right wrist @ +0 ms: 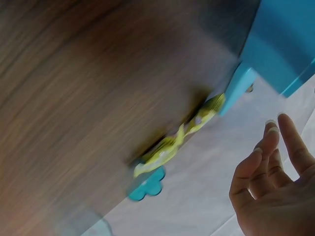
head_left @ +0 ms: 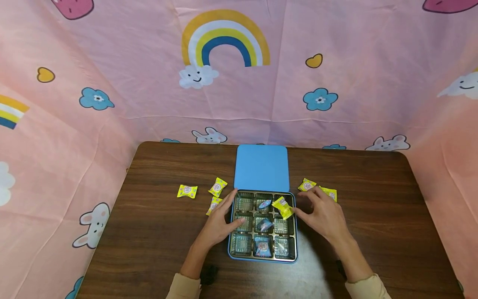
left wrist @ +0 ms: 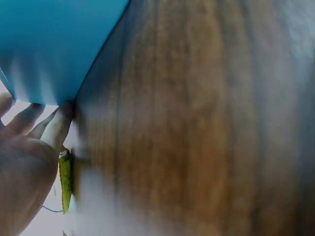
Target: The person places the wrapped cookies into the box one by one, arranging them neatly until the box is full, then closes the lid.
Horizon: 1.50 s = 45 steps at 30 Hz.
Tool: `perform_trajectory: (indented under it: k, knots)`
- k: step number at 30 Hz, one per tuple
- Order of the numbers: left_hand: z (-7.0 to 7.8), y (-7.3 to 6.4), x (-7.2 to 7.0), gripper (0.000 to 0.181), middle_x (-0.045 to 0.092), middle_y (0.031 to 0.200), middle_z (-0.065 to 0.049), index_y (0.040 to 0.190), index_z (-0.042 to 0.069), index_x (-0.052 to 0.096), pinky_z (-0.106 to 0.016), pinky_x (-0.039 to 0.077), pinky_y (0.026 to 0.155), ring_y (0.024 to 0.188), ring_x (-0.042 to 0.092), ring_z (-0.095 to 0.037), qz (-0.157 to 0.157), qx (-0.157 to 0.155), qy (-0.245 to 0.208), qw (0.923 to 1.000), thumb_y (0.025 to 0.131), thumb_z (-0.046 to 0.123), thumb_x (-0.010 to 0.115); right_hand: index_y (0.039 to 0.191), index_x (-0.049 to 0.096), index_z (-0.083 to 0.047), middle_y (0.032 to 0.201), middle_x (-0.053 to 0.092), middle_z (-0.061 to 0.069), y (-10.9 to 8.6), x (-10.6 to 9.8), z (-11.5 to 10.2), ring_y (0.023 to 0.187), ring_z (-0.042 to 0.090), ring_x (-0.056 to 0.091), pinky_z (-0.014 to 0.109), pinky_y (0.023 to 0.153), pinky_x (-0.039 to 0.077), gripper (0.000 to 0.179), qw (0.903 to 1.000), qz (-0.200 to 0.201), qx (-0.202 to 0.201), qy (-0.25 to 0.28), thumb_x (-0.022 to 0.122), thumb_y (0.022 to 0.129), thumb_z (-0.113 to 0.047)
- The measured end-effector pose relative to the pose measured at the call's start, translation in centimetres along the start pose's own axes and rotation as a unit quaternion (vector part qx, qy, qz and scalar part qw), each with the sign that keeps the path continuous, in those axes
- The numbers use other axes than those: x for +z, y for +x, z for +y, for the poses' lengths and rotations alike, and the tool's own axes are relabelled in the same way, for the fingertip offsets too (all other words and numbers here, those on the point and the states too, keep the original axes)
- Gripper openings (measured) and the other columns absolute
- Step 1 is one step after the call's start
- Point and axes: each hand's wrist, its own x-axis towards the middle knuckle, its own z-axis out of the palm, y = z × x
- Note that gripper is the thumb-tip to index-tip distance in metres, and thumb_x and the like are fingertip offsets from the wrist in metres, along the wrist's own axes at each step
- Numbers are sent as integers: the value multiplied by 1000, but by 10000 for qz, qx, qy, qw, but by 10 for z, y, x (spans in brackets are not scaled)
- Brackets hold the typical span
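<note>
A blue tin (head_left: pixel 229 251) with a nine-compartment clear tray lies with its blue lid (head_left: pixel 261 168) folded back. My left hand (head_left: pixel 217 224) rests at its left edge, straight fingers along the outer wall, thumb over the middle-left compartment. A yellow-wrapped candy (head_left: pixel 283 207) lies tilted at the back-right compartment. Beside it is my right hand (head_left: pixel 324 212), thumb tip right at the wrapper and index finger apart from it. In the right wrist view the right hand's fingers are spread from the thumb, with nothing seen between them. Blue-wrapped candies (head_left: pixel 263 247) occupy the middle column.
Left of the tin lie three yellow candies (head_left: pixel 187 191), one partly behind the left fingers. Two more yellow candies (head_left: pixel 307 185) lie by the right hand, partly covered by it. The brown wooden table (head_left: pixel 149 232) meets a pink patterned cloth (head_left: pixel 149 62) at the back.
</note>
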Motion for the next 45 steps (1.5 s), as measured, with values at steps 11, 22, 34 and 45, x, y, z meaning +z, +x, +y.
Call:
perform_trajectory:
  k: [11, 22, 34, 45]
  knots:
    - [0, 0, -1, 88, 21, 164, -1, 160, 22, 21, -50, 40, 109, 148, 26, -23, 34, 78, -30, 10000, 91, 28, 75, 108, 73, -11, 100, 62, 6, 0, -12, 31, 69, 15, 57, 31, 50, 43, 45, 9988, 439, 65, -210, 86, 75, -38]
    - [-1, 2, -2, 88, 20, 163, 3, 160, 25, 20, -49, 40, 110, 147, 26, -21, 7, 12, -39, 10000, 91, 33, 74, 106, 74, -12, 98, 63, 5, 4, -11, 37, 64, 12, 50, 29, 49, 39, 43, 9986, 482, 45, -200, 87, 74, -37]
    - [0, 1, -1, 88, 20, 164, 2, 160, 24, 20, -49, 40, 110, 148, 25, -20, -72, -4, -81, 9999, 91, 33, 74, 115, 71, -8, 104, 62, 10, 3, -11, 48, 77, 25, 62, 44, 57, 52, 48, 9989, 255, 333, -232, 86, 77, -32]
    - [1, -1, -1, 87, 20, 163, 4, 160, 24, 21, -50, 39, 109, 148, 25, -22, -16, 30, -47, 10000, 91, 35, 73, 116, 70, -9, 104, 62, 9, 4, -9, 52, 81, 28, 68, 47, 58, 53, 48, 9991, 292, 269, -157, 85, 78, -34]
